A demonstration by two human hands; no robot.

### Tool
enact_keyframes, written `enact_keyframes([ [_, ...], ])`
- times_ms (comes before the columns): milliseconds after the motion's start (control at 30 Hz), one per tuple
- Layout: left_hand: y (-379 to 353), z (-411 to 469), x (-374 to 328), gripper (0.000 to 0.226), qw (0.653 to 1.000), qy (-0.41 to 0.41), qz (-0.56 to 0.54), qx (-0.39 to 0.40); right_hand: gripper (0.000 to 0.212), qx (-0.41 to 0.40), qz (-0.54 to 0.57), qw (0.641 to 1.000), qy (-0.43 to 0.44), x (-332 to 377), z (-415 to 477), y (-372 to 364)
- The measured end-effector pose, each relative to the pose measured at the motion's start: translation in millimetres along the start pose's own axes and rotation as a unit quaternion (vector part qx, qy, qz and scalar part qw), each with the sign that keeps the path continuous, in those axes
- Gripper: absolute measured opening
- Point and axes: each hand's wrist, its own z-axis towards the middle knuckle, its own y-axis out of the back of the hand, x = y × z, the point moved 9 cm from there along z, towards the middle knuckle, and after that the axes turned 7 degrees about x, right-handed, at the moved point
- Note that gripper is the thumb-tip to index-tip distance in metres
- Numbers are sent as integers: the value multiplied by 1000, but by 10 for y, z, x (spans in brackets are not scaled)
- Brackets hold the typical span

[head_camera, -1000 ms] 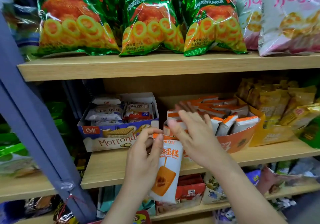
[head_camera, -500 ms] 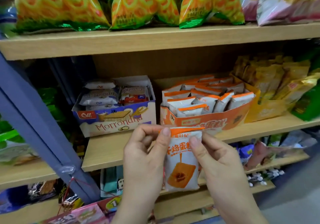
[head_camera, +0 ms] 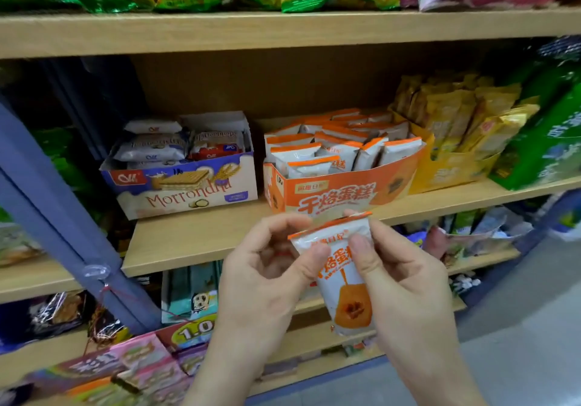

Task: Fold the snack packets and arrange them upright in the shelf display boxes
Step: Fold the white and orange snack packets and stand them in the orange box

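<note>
Orange box (head_camera: 339,195): upright packets (head_camera: 342,150) (left hand (head_camera: 267,276), right hand (head_camera: 405,279) pinch loose packet (head_camera: 349,305)).

Light wooden shelves (head_camera: 201,239), slanting blue-grey post (head_camera: 47,213) at left, grey floor (head_camera: 518,342) at lower right.

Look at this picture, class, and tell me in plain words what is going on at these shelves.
A person holds one white and orange packet in front of the middle shelf. The left hand and the right hand each pinch it near its top. It is not yet in the orange box behind it, where matching packets already stand upright. A wafer box sits left of that box.
</note>
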Motion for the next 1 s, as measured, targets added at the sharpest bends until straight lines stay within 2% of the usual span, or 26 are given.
enact_keyframes([
  [167,-139,-125,-23,15,997,-11,68,-34,24,58,-4,998,6,125,-93,191],
  [300,-358,-277,31,6,994,-17,77,-75,24,90,19,996,-14,131,-169,475],
  [500,-796,-535,200,22,997,11,17,-72,21,54,51,997,-22,136,-360,905],
  [633,-1016,-643,257,11,997,44,-9,-62,24,39,59,997,-37,148,-424,1119],
  [733,-1185,-670,82,17,997,1,71,-35,20,46,55,997,-27,235,-459,1224],
  [833,-1298,-677,-54,13,983,-40,174,-35,16,60,54,997,-19,265,-489,1270],
  [1000,-1330,-694,-33,9,987,-41,133,-75,19,94,54,994,-22,310,-505,1287],
])
